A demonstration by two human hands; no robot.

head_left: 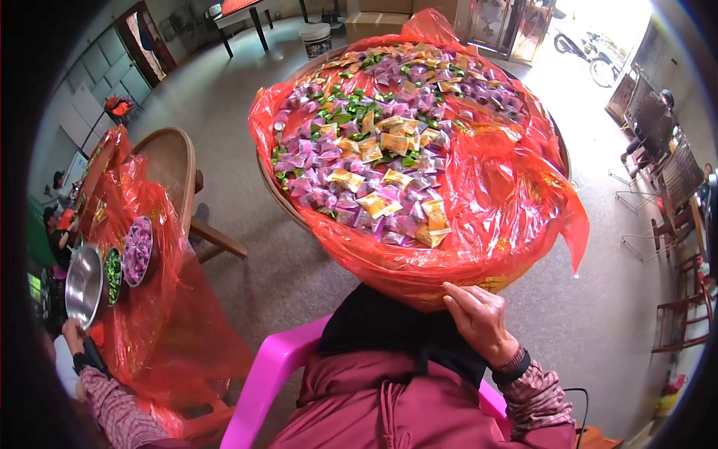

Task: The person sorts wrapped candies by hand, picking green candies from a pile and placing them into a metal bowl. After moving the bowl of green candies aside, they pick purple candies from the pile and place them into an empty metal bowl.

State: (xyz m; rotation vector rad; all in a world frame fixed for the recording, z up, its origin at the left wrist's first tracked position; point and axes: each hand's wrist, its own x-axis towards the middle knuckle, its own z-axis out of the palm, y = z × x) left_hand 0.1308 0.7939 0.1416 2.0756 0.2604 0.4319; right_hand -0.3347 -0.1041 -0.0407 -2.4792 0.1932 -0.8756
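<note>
A person in a dark red jacket sits on a bright pink plastic chair (262,382) with a wide round tray (299,213) in front of them. The tray is lined with a crinkled red plastic sheet (493,194) and heaped with small wrapped sweets (374,142) in purple, yellow and green.

The right hand (479,318) rests against the near edge of the sheet below the tray, fingers together and curled lightly on the plastic rather than gripping it; a dark band circles the wrist.

Far to the left, the left hand (72,334) reaches to the rim of a shiny metal bowl (82,284); whether it grips the bowl cannot be told. Beside that bowl stand a bowl of green sweets (113,275) and a bowl of purple sweets (137,251), on another red sheet.
</note>
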